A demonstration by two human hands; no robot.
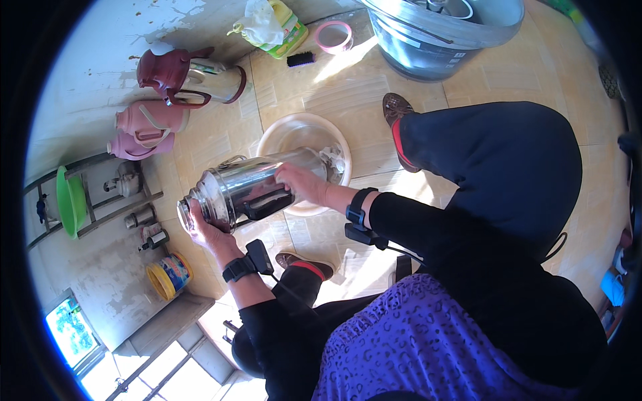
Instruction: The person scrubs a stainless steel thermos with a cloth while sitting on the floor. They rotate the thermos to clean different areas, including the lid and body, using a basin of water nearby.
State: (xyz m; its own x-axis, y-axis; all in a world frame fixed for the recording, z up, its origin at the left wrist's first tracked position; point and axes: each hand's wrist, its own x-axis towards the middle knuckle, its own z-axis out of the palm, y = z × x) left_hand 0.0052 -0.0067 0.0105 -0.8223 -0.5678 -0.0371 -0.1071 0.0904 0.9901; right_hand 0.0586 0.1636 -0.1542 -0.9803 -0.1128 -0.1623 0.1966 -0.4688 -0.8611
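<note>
A shiny stainless-steel vacuum flask (261, 173) lies tilted across a cream plastic basin (304, 119) on the floor, its base end over the basin. My left hand (213, 234) grips the flask's neck and cap at the left end. Against the upper side of the metal body rest the bent fingers of my right hand (303, 184); whether they hold anything small is hidden. A dark handle (268, 203) shows along the flask's near side. Crumpled whitish material (333, 158) lies in the basin beside the flask's base.
Several thermos flasks, one maroon-topped (215, 82) and one pink (160, 120), line the wall. A scrubbing brush (301, 59), a pink tape roll (333, 37) and a yellow-green jug (288, 32) stand beyond the basin. A large bucket (426, 55) is upper right; a rack holds a green basin (71, 201).
</note>
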